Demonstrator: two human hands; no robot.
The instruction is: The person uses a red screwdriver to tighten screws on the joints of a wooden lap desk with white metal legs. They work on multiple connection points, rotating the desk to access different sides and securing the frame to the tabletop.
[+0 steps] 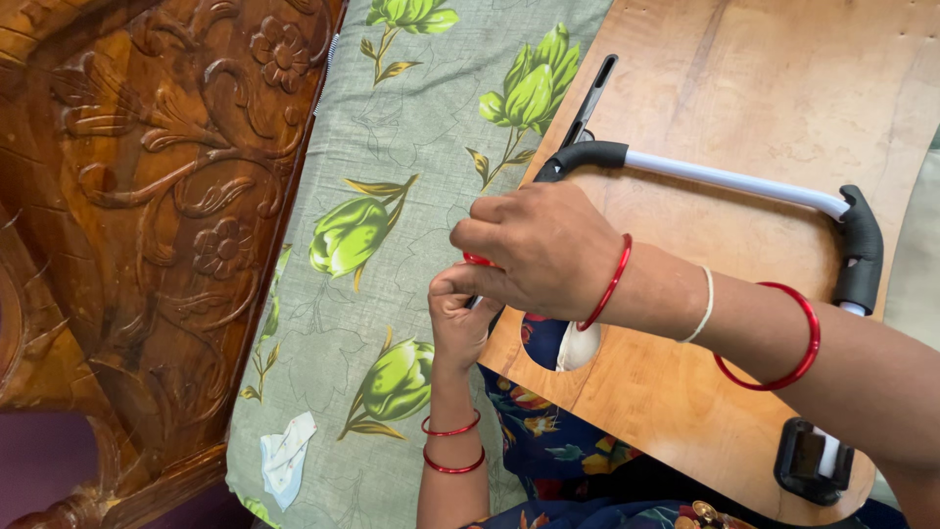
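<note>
A small red thing (pixel 478 260), too hidden to name, sits pinched between the two hands at the left edge of the lap desk (pixel 744 88), just over the bedsheet (pixel 411 147); only a sliver of red shows beside a thin pale tip under the fingers. The right hand (pixel 539 250) comes across from the right, its grip closed down over the red thing from above; the left hand (pixel 458 318) rises from below, its grip pressed together under the same spot, thumb against the right hand's fingers; red bangles (pixel 452 446) ring both wrists.

To my eye the work is fine finger work, and it would go best with the lower hand held steady as a brace and the upper one doing the small motions, kept close over the desk edge so nothing drops onto the sheet.

Around them: the wooden lap desk lies upside down with its white and black folding leg (pixel 725 181) showing; a carved wooden headboard (pixel 157 196) stands at the left; a crumpled tissue (pixel 286 456) lies on the green flowered bedsheet near the bottom.
</note>
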